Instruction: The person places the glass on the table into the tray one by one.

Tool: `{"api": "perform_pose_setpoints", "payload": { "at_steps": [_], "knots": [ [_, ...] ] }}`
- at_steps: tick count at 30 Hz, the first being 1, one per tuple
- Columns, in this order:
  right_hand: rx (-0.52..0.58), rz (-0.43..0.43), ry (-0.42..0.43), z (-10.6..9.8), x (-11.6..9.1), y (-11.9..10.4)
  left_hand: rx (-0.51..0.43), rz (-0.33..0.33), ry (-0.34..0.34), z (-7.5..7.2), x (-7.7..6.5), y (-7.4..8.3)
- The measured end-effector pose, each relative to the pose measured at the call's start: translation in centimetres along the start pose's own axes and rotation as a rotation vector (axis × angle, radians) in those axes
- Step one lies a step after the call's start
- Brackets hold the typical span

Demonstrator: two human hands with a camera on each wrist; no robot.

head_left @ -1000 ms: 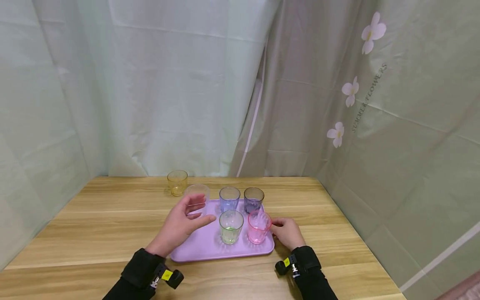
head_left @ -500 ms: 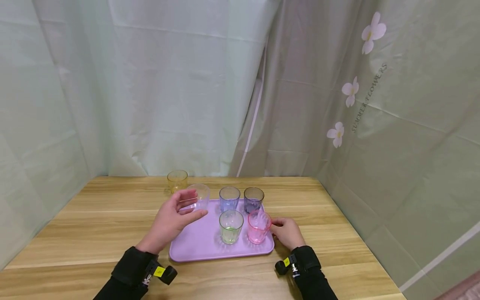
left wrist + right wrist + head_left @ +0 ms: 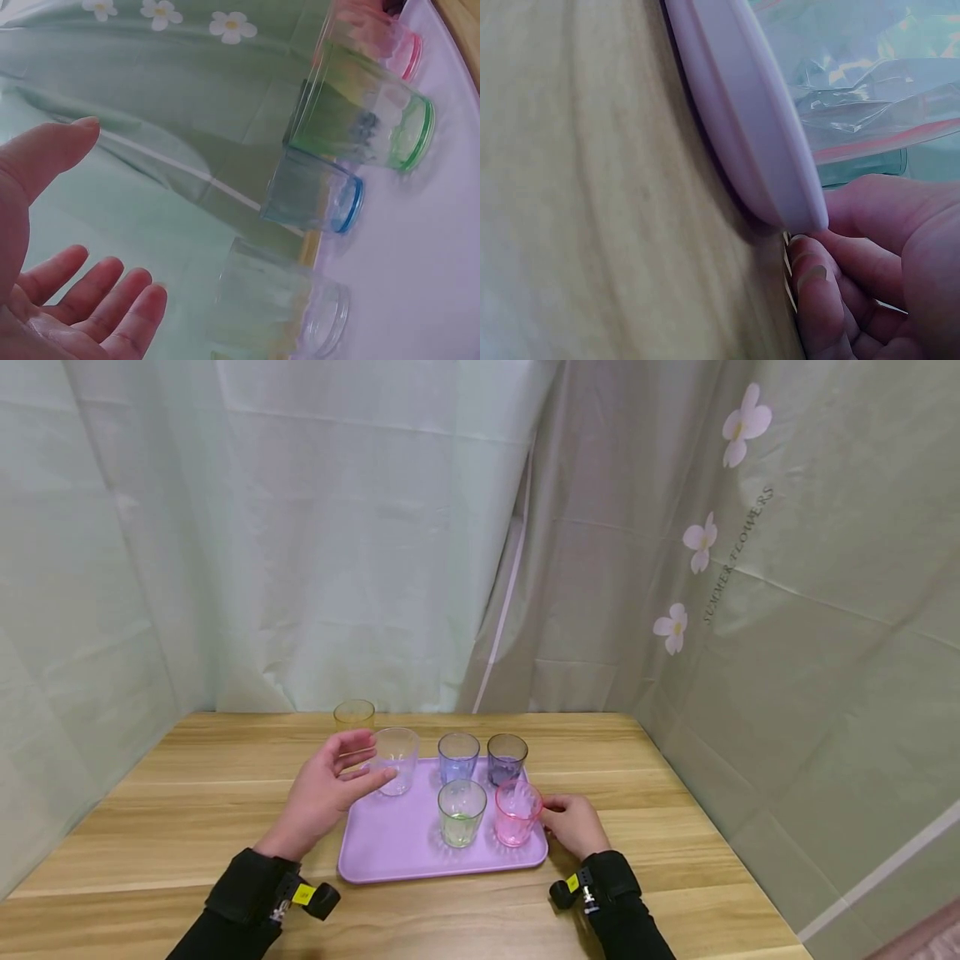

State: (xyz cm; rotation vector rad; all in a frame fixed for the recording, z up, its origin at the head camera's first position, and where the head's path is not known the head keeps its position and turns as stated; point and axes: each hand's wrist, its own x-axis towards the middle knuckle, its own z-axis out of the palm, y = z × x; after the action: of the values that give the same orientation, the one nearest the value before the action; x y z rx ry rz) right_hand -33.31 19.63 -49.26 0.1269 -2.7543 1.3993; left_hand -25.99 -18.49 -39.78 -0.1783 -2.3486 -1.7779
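My left hand (image 3: 318,789) is held with its fingers apart at the left of a clear glass (image 3: 402,753), its fingertips overlapping the glass in the head view. In the left wrist view a gap shows between those fingers and the clear glass (image 3: 266,300). The glass stands at the back left of a lilac tray (image 3: 382,847). At the tray's right edge, my right hand (image 3: 579,828) pinches the rim (image 3: 799,187), thumb above and fingertips below. Right beside it on the tray is a pink glass (image 3: 516,827), with a green glass (image 3: 461,822) to its left.
A blue glass (image 3: 457,764) and a dark grey glass (image 3: 507,760) stand along the tray's back edge. Behind the left hand a yellow glass (image 3: 354,714) sits on the wooden table (image 3: 187,810). Curtains (image 3: 360,543) hang behind and at both sides.
My left hand has drawn back leftward, from in front of the clear glass to its left side, leaving the glass in place. My right hand has stayed at the tray's edge.
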Motion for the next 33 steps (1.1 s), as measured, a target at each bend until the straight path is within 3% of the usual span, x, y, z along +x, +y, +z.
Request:
{"api": "perform_pose_setpoints", "payload": {
  "at_steps": [20, 33],
  "knots": [
    [0.029, -0.001, 0.001, 0.0, 0.1, -0.1, 0.024, -0.06, 0.04, -2.0, 0.7, -1.4],
    [0.03, 0.011, -0.002, 0.0, -0.1, -0.3, 0.026, -0.095, 0.06, -2.9, 1.4, -3.2]
  ]
}}
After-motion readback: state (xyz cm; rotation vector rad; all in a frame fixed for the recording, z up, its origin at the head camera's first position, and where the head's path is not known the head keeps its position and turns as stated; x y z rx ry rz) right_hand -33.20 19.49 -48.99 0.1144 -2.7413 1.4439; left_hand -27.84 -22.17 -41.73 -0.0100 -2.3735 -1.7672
